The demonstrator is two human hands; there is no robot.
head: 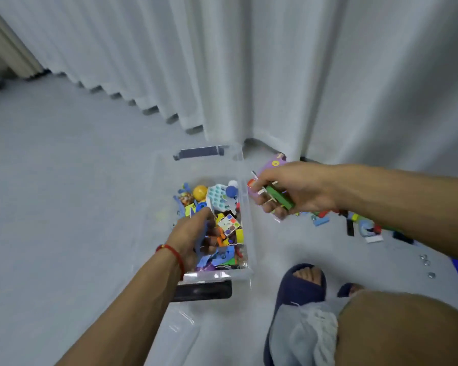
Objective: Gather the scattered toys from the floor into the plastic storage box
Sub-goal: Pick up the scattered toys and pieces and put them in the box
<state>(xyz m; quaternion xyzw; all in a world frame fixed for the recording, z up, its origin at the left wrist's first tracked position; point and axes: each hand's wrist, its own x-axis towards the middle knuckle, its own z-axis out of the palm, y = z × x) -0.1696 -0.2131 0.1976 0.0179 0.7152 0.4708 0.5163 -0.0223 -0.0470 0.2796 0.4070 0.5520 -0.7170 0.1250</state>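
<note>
A clear plastic storage box with dark handles stands on the grey floor, half full of colourful toys: a yellow ball, a teal bubble tray, a blue ball. My left hand, with a red string at the wrist, reaches down into the box among the toys; whether it grips anything is hidden. Just right of the box's rim, my right hand holds a green block with some small pieces. Scattered toys lie on the floor under my right forearm.
White curtains hang close behind the box. A purple toy card lies by the curtain hem. My foot in a dark blue slipper and my bent knee are at the lower right. Small metal bits lie at the right.
</note>
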